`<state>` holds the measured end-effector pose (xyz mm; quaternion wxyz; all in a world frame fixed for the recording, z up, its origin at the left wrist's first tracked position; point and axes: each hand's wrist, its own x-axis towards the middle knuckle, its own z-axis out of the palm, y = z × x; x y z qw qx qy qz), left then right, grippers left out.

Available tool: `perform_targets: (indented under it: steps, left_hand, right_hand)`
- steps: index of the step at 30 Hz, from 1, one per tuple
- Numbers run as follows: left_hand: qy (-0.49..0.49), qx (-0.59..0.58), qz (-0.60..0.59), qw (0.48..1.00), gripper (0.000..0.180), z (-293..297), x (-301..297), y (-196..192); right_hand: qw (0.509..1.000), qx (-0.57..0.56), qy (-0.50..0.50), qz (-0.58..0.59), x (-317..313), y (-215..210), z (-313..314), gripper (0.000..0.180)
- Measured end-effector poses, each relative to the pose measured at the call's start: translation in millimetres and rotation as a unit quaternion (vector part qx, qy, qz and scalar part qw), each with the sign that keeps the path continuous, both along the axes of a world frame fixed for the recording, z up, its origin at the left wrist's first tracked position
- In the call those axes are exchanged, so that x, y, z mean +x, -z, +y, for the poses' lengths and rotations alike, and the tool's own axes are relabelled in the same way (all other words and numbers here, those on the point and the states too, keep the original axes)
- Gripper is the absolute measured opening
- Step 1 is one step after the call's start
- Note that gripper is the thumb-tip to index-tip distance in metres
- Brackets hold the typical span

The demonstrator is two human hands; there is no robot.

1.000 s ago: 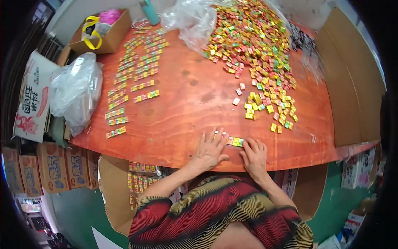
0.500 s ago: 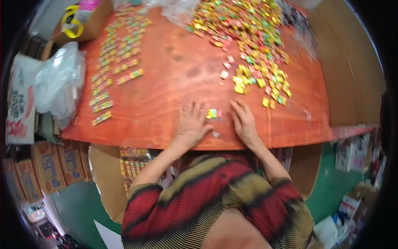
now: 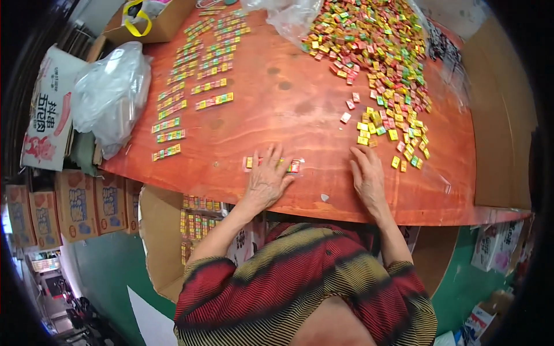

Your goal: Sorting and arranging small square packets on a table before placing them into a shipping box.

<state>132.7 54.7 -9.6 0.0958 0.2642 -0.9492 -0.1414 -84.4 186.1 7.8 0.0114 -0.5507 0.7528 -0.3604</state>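
Observation:
My left hand (image 3: 266,180) lies flat with fingers spread over a short strip of small wrapped pieces (image 3: 295,166). The strip's red and yellow ends show on either side of the fingers, in what looks like a clear sleeve; its middle is hidden. To the right, my right hand (image 3: 369,179) rests on the table with its fingers stretched forward and slightly bent, holding nothing I can see. Its fingertips are just short of a small cluster of yellow wrapped pieces (image 3: 363,140). Beyond it spreads a big heap of loose small pieces (image 3: 369,40) in yellow, red and green.
Rows of finished-looking strips (image 3: 214,101) lie on the left of the red table (image 3: 277,127). A clear plastic bag (image 3: 112,86) hangs over the left edge. Tall cardboard (image 3: 499,115) borders the right side. Below the near edge, an open carton (image 3: 158,230) holds more strips.
My left hand has come onto the strip, which lay uncovered between my hands before. My right hand has moved toward the loose yellow pieces. The whole view has shifted.

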Motion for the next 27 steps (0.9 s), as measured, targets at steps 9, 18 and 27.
perform_targets:
  steps: [9,18,27]
  left_hand:
    - [-0.157,-0.122,0.023,0.98,0.049,-92,37,14]
    - [-0.228,-0.142,-0.079,0.96,0.058,-186,30,21]
    - [-0.155,-0.19,-0.128,0.961,0.047,-246,70,8]
  right_hand:
    - [0.998,0.003,-0.05,-0.044,2,-1,0,0.024]
    - [0.994,0.06,-0.039,-0.082,1,-6,23,0.022]
    - [0.996,0.008,0.089,0.023,-37,4,51,0.025]
